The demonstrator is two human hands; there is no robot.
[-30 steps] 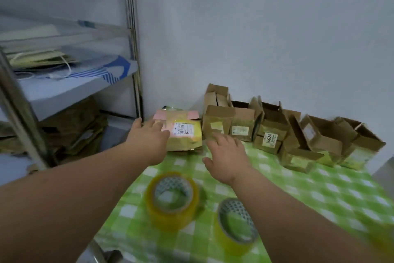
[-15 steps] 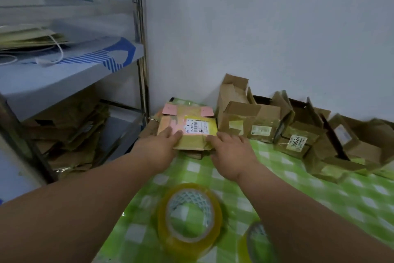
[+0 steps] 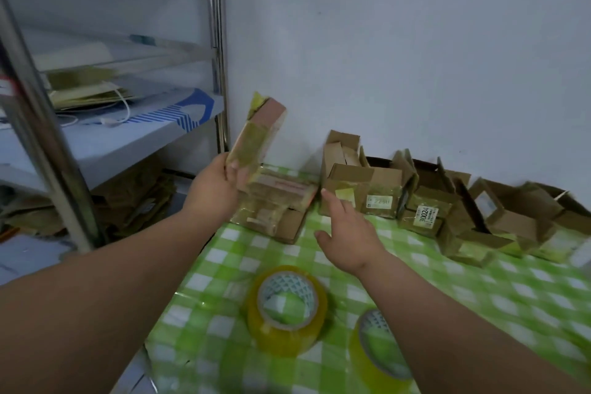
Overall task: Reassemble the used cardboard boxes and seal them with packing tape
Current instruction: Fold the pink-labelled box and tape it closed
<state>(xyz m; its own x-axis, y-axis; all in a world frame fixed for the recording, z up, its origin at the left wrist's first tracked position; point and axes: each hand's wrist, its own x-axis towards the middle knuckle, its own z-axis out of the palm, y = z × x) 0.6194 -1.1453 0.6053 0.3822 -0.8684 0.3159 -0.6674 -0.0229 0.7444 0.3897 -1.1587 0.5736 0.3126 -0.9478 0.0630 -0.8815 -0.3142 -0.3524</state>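
My left hand (image 3: 213,190) grips a flattened cardboard box (image 3: 256,141) with old yellow tape on it, lifted and tilted up off a small stack of flattened boxes (image 3: 281,208) at the table's back left. My right hand (image 3: 347,229) hovers open beside that stack, fingers spread, touching nothing. Two rolls of yellowish packing tape lie near me on the green checked tablecloth (image 3: 479,297): one roll (image 3: 287,309) at centre, a second roll (image 3: 377,349) partly hidden by my right forearm.
A row of several opened, used cardboard boxes (image 3: 425,202) lines the white wall at the back right. A metal shelf rack (image 3: 217,51) stands left of the table, holding papers, a cable and more flattened cardboard (image 3: 128,202) on its lower level.
Both hands had been on the top flattened box of the stack. My left hand has since lifted it up and tilted it on edge; my right hand has let go and drawn back to the right.
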